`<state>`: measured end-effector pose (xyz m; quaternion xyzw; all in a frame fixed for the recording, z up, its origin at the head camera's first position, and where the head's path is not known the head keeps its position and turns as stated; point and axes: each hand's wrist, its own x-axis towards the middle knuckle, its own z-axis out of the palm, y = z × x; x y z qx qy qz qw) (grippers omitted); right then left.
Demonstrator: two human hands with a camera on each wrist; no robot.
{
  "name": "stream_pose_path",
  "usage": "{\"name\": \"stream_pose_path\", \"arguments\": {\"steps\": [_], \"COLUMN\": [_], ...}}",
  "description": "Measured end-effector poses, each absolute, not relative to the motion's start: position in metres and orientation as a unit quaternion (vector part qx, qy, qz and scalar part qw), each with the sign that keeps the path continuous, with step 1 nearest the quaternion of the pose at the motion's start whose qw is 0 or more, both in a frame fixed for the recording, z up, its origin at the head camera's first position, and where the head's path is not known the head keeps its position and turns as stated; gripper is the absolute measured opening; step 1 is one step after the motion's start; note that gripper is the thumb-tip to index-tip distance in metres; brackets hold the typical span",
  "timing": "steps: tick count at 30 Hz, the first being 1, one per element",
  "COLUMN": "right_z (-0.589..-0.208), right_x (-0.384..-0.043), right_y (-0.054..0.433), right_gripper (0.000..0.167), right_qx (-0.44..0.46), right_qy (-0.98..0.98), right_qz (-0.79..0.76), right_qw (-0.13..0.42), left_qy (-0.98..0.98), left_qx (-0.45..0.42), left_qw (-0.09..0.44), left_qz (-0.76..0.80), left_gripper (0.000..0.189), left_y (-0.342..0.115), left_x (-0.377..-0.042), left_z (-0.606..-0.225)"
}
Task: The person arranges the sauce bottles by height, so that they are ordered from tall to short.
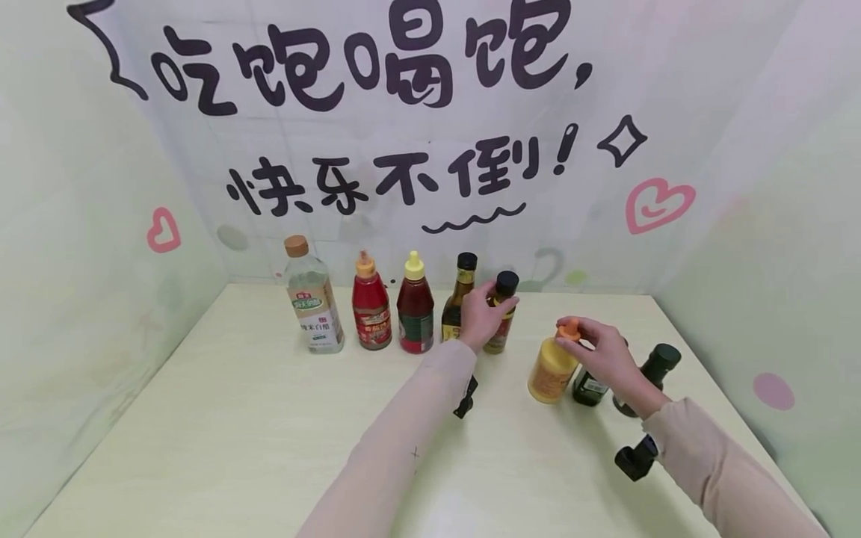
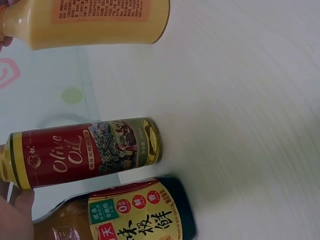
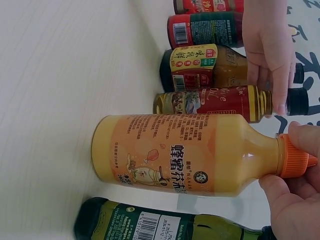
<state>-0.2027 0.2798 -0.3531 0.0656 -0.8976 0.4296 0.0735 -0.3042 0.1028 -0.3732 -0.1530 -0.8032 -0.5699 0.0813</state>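
Note:
In the head view my left hand (image 1: 479,317) grips the neck of an olive oil bottle (image 2: 75,152), a slim one with a red label and black cap. It stands at the right end of a row, beside a soy sauce bottle (image 2: 140,215). My right hand (image 1: 605,357) pinches the orange cap of a yellow squeeze bottle (image 3: 165,155) with an orange label. That squeeze bottle leans slightly in the head view, to the right of the olive oil. Close beside it, partly hidden by my right hand, is a dark green bottle (image 1: 589,388).
Further left in the row stand a clear white vinegar bottle (image 1: 315,306), a red ketchup bottle (image 1: 371,314) and a dark red sauce bottle with a yellow cap (image 1: 415,314). Another dark bottle (image 1: 662,360) stands behind my right wrist. A printed backdrop (image 1: 377,246) rises behind the table (image 1: 222,426).

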Motion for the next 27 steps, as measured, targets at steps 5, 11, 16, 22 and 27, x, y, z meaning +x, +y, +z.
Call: {"name": "stream_pose_path", "arguments": {"steps": [5, 11, 16, 22, 27], "right_z": [-0.3534, -0.3541, -0.3555, -0.3558, -0.3554], "right_x": [-0.2037, -0.2039, -0.2043, -0.2039, -0.2047], "right_y": [0.2794, 0.2803, 0.2806, 0.2816, 0.2812], "right_gripper": [0.041, 0.041, 0.041, 0.041, 0.041], "right_qx": [0.063, 0.063, 0.065, 0.064, 0.066], "right_qy": [-0.898, -0.899, -0.9, -0.901, -0.9], "right_qz": [0.43, 0.427, 0.424, 0.421, 0.423], "right_qw": [0.071, 0.076, 0.077, 0.078, 0.078], "left_qy": [-0.803, -0.803, -0.807, -0.806, -0.801], "left_qx": [-0.149, -0.151, -0.133, -0.137, -0.129], "left_qw": [0.086, 0.082, 0.07, 0.07, 0.066], "left_qz": [-0.57, -0.57, -0.572, -0.572, -0.582], "left_gripper": [0.024, 0.028, 0.036, 0.037, 0.034], "left_y": [0.1029, 0.1035, 0.1038, 0.107, 0.1089], "left_x": [-0.3077, -0.3095, -0.31, -0.3084, -0.309], "left_z": [-0.3769, -0.3774, -0.3781, -0.375, -0.3748]}}
